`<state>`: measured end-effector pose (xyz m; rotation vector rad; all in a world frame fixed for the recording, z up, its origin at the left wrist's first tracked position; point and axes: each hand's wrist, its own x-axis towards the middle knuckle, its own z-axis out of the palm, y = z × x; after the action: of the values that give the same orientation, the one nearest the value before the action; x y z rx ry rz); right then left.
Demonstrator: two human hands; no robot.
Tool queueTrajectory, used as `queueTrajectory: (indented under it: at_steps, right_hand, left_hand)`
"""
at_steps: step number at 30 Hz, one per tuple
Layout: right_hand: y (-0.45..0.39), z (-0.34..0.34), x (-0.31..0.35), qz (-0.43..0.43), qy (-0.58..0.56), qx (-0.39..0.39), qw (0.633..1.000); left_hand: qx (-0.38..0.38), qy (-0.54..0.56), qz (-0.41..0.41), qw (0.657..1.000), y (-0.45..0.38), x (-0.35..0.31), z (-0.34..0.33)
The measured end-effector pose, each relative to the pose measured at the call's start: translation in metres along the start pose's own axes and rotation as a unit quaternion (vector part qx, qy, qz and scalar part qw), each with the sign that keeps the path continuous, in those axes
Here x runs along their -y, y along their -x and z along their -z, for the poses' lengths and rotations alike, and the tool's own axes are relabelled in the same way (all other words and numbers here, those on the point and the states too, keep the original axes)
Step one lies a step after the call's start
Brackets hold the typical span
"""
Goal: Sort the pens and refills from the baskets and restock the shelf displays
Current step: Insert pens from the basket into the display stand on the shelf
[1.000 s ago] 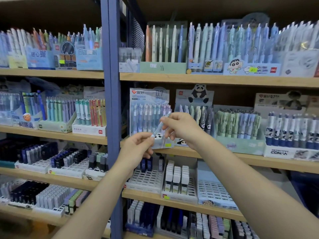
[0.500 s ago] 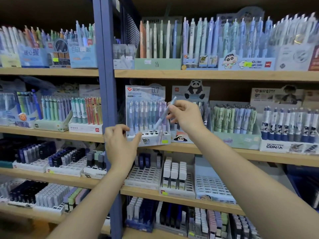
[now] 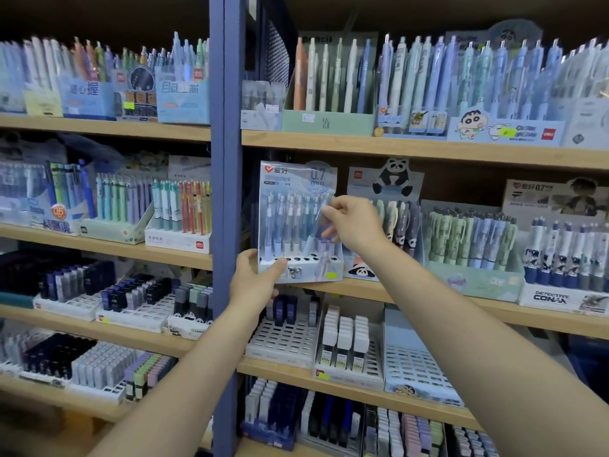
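Steadying the display box [image 3: 298, 225] at its near left corner, the left hand [image 3: 255, 280] wraps thumb and fingers round the front edge — probably so the box does not slide back on the shelf [image 3: 428, 300] while a pen goes in. Left grip: closed on the box.

Right hand [image 3: 354, 222] pinches a pale blue pen [image 3: 314, 227] between thumb and fingertips, high on the barrel. Pen tilts, top leaning right, tip down toward the row of open holes along the box front. Right grip: closed on the pen. Holding it high likely leaves the tip free to find a hole.

Box sits on the middle shelf, just right of the blue upright post [image 3: 227, 192], with the panda display [image 3: 385, 222] touching or just beside it on the right.

Against half a second ago — the pen has come down and stands steeper, its tip now among the standing pens rather than above them. Left hand has moved from the box's side to a fuller hold on the corner. Whether the tip has entered a hole cannot be told.
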<state>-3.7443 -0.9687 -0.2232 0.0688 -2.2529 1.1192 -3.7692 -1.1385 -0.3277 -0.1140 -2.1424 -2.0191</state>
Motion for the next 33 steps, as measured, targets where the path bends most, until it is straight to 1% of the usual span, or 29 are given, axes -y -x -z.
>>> queueTrajectory:
  at_steps: [2,8,13,15,19,22,25,29,33]
  right_hand:
    - [-0.003,-0.004,0.004,0.001,0.024,0.004,1.000]
    - [-0.005,-0.017,-0.001,0.005,0.011,0.006,1.000]
    - [-0.008,-0.019,-0.002,0.042,0.072,-0.022,0.996]
    - [-0.006,-0.018,-0.004,0.060,0.092,-0.030,0.993]
    - [0.018,-0.009,-0.022,0.096,0.144,-0.054,0.983]
    - [0.046,-0.009,-0.043,0.087,0.177,-0.038,0.980]
    - [0.060,-0.018,-0.060,0.054,0.155,-0.019,0.986]
    - [0.054,-0.030,-0.065,0.042,0.150,-0.039,0.987]
    - [0.047,-0.039,-0.066,0.035,0.154,-0.056,0.986]
  left_hand:
    - [-0.002,0.000,-0.003,1.000,0.000,0.001,0.000]
    - [0.010,0.012,-0.010,1.000,0.000,0.003,0.003]
    - [0.017,0.019,-0.026,0.999,0.000,0.006,0.007]
    - [0.004,0.005,-0.045,0.999,0.001,0.010,0.010]
    - [-0.057,-0.091,-0.119,0.987,0.004,0.018,0.016]
    - [-0.079,-0.110,-0.155,0.979,0.008,0.017,0.016]
    - [-0.097,-0.115,-0.148,0.977,0.007,0.018,0.013]
    - [-0.124,-0.105,-0.113,0.980,0.002,0.020,0.009]
    - [-0.142,-0.138,-0.103,0.975,-0.004,0.017,0.003]
